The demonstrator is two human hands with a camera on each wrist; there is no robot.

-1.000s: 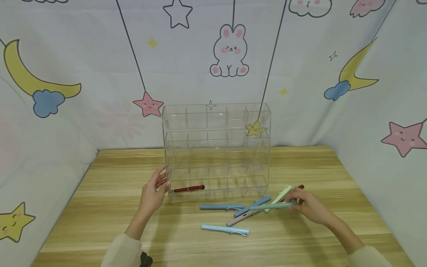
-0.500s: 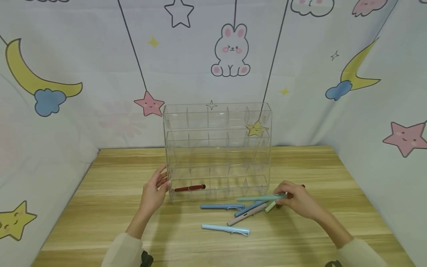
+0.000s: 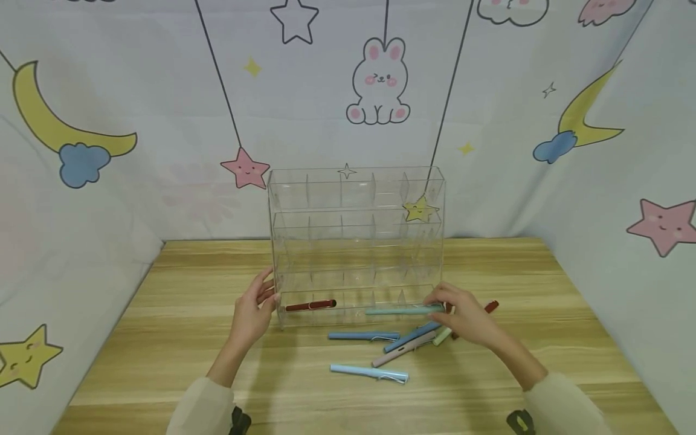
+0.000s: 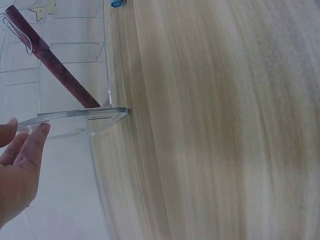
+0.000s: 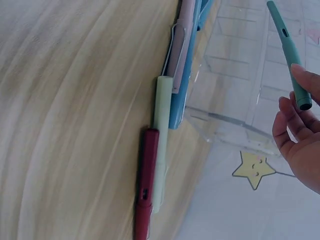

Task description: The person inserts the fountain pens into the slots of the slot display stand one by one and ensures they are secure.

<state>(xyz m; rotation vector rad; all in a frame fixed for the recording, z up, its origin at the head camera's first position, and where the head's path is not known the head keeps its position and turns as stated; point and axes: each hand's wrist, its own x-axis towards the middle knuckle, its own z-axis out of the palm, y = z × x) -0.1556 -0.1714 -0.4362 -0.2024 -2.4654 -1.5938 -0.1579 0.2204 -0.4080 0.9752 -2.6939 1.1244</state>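
Observation:
A clear acrylic rack (image 3: 326, 227) with tiers and dividers stands near the table's back. A dark red pen (image 3: 311, 306) lies in its lowest tier at the left. My left hand (image 3: 252, 314) rests against the rack's left side, fingertips touching the outer face in the left wrist view. My right hand (image 3: 462, 314) pinches a teal green pen (image 5: 287, 45) by its clip end, thumb on one side and fingers on the other. The pen is level before the lowest tier's right half. From the head view I cannot tell whether it touches the rack.
Before the rack lie a blue pen (image 3: 363, 336), a light blue pen (image 3: 368, 373) and a pile with another blue pen (image 3: 412, 337), a pinkish-grey pen (image 3: 402, 351), a pale green pen (image 5: 162, 105) and a red pen (image 5: 147, 170). A printed cloth (image 3: 326, 90) hangs behind.
My right hand has carried the teal green pen left and away from me, from over the pile to the rack's lowest tier. My left hand stays at the rack's side.

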